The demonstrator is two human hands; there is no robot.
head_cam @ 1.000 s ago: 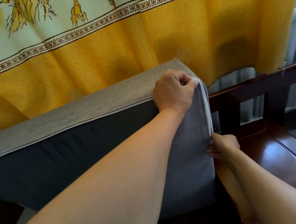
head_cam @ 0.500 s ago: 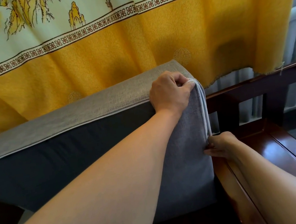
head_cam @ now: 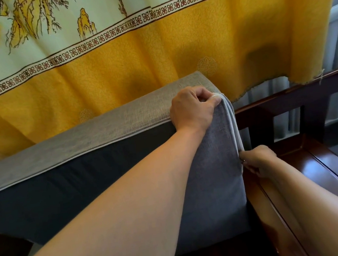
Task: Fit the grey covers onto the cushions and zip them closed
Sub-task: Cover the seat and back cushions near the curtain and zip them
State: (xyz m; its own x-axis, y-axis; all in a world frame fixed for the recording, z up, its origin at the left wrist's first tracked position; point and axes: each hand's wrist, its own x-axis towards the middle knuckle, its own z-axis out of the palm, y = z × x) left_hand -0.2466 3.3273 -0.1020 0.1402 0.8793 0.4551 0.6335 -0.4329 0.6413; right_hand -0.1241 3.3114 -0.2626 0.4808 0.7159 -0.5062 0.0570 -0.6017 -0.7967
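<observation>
Cushion (head_cam: 85, 186) stands on edge on the wooden seat (head_cam: 330, 169), grey cover (head_cam: 209, 165) drawn over it. Left hand (head_cam: 193, 108) clenched on the cover's top corner, bunching the white piping (head_cam: 232, 119). Just below it, right hand (head_cam: 258, 160) pinches at the side seam, probably the zip pull; too small to confirm. Risk: if the upper grip slackens, loose fabric could snag in the zip.

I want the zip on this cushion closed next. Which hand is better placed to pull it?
The right hand: it pinches at the grey cover's piped side edge, seemingly at the zip. The left hand clamps the top corner, bracing the fabric.
</observation>
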